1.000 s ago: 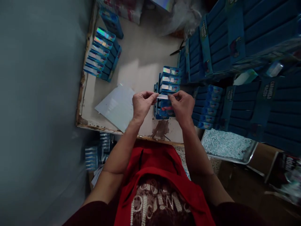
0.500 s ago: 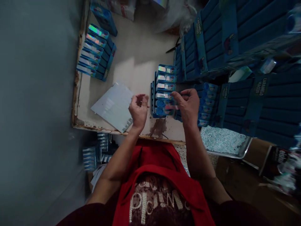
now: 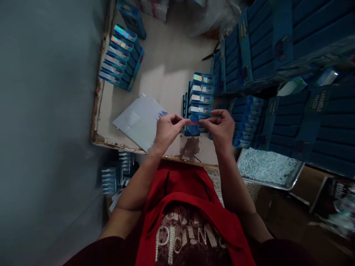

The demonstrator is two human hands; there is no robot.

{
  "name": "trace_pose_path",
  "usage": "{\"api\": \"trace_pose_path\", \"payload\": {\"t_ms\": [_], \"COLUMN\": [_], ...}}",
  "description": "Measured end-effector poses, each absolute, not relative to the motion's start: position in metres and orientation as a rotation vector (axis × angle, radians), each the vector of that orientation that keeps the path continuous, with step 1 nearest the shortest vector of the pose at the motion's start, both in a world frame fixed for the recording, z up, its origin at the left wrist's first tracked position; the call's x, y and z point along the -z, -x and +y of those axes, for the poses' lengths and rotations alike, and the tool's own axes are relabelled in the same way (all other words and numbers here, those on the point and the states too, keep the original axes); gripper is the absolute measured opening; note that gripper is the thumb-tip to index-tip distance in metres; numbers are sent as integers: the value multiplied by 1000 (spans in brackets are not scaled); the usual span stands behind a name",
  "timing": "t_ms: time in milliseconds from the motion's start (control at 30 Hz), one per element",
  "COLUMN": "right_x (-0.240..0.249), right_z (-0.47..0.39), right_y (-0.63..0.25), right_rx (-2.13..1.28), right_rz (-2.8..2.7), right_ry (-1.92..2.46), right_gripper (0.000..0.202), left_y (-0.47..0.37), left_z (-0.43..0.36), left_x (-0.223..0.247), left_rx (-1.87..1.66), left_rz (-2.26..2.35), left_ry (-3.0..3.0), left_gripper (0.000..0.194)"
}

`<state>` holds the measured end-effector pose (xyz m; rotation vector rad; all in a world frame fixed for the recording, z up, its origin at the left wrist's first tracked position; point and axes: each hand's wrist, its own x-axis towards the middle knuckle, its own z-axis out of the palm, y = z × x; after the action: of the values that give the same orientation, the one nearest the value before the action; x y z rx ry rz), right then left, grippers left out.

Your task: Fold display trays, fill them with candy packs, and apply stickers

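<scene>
A narrow shiny sticker strip (image 3: 194, 123) is stretched between my two hands, pinched at its ends. My left hand (image 3: 168, 130) grips its left end with thumb and fingertips. At the other end, my right hand (image 3: 221, 127) is closed on it. Below the strip stands a row of small blue boxes (image 3: 200, 99); the farther ones carry shiny strips across their tops, while the nearest show round blue lids. Left of the row lies a pale sheet of stickers (image 3: 138, 120), with a few dark marks near its right corner.
More blue boxes (image 3: 120, 61) stand at the table's left side. Tall stacks of banded blue boxes (image 3: 266, 40) fill the right. Dark scissors (image 3: 209, 56) lie near them. A metal tray (image 3: 291, 181) of pale blue-white pieces is at lower right. The wooden table edge (image 3: 127, 148) is worn.
My left hand has moved right and taken hold of the strip's free end, which hung from my right hand before. The strip now spans both hands. The view has shifted slightly.
</scene>
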<state>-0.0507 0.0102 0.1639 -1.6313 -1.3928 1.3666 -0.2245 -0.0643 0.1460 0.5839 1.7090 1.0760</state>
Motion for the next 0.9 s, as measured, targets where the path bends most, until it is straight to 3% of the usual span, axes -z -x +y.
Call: {"api": "trace_pose_path", "payload": {"t_ms": [133, 300, 433, 600, 700, 800, 900], "right_x": [-159, -151, -128, -121, -152, -172, -141], "right_z": [15, 19, 28, 37, 19, -20, -56], "right_y": [61, 58, 45, 35, 33, 52, 108], "right_rx": [-1180, -1071, -1006, -1486, -1018, -643, -822], "right_rz": [-1491, -1642, -1586, -1223, -1573, -1806, -2142], "right_ry": [1649, 1737, 1848, 1908, 1873, 1561, 1221], "right_gripper": [43, 41, 63, 81, 86, 64, 23], "left_y": [231, 230, 203, 189, 252, 347, 417], "left_z": [-46, -39, -42, -47, -64, -91, -112], "left_x": [-138, -113, -77, -47, -44, -35, -14], "left_rx": [-972, -967, -1060, -1251, -1148, -756, -257], "left_rz": [1813, 1731, 1541, 1569, 1924, 2491, 2562], "left_ry": [-689, -587, -341, -255, -536, -700, -664], "left_gripper": [28, 31, 39, 54, 48, 60, 70]}}
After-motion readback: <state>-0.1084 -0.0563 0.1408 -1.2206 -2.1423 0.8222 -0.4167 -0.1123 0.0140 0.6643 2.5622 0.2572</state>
